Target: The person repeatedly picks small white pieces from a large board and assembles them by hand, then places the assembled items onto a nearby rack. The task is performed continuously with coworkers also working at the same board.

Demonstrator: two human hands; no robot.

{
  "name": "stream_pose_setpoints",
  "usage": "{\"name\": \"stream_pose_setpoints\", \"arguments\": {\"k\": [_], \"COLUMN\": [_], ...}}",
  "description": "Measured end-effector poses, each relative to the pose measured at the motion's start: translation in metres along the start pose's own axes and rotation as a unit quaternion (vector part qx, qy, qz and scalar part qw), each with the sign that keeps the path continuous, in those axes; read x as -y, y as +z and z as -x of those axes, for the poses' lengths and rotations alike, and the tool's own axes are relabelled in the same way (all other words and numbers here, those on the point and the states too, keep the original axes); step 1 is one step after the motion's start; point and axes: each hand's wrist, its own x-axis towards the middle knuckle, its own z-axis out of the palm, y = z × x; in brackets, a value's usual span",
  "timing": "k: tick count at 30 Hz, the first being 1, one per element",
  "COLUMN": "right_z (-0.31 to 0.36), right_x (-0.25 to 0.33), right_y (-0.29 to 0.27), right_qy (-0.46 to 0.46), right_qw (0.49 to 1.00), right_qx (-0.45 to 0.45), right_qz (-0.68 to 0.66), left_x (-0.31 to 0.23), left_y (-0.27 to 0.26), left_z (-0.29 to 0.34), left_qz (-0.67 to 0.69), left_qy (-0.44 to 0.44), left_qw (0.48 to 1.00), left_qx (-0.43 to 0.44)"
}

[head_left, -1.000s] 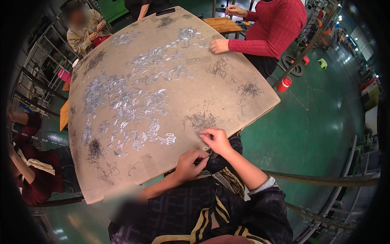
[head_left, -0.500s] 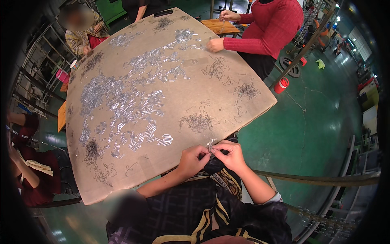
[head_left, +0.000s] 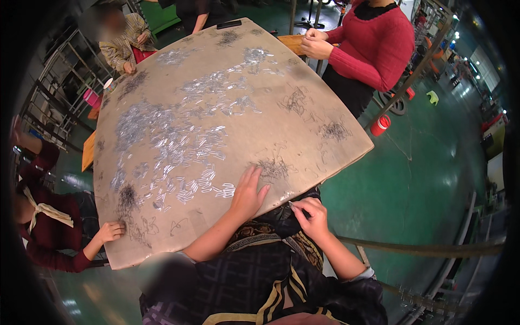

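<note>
My left hand reaches flat over the cardboard-covered table, fingers stretched out. Its fingertips are at the near side of a pile of thin dark bent wires; whether they touch any is hard to see. Just off the table's front edge, my right hand pinches a small shiny metal piece between thumb and forefinger. The piece is too small to make out its shape. To the left of my left hand lie many silver oblong metal loops, spread across the middle of the tabletop.
More dark wire piles lie near the right corner and left front. A co-worker's hand rests at the left front edge. A person in a red sweater stands at the right; others are at the far side. A red container stands on the floor.
My left hand has parted from my right and moved forward onto the table, fingers opening. The red-sweatered person's hands have lifted off the table. A co-worker's hand has come onto the left front edge.
</note>
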Motion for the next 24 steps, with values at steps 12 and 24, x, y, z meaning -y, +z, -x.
{"name": "stream_pose_setpoints", "arguments": {"k": [12,24], "right_z": [0.01,0.013], "right_x": [0.001,-0.004], "right_y": [0.008,0.005], "right_qy": [-0.03,-0.024], "right_qw": [0.999,0.999], "right_qx": [0.026,0.025], "right_qz": [0.022,-0.014], "left_x": [-0.023,0.13], "left_y": [0.075,-0.044], "left_z": [-0.075,-0.133], "left_qz": [-0.101,-0.229], "left_qy": [0.034,-0.188], "left_qw": [0.98,0.954], "left_qx": [0.165,-0.035]}}
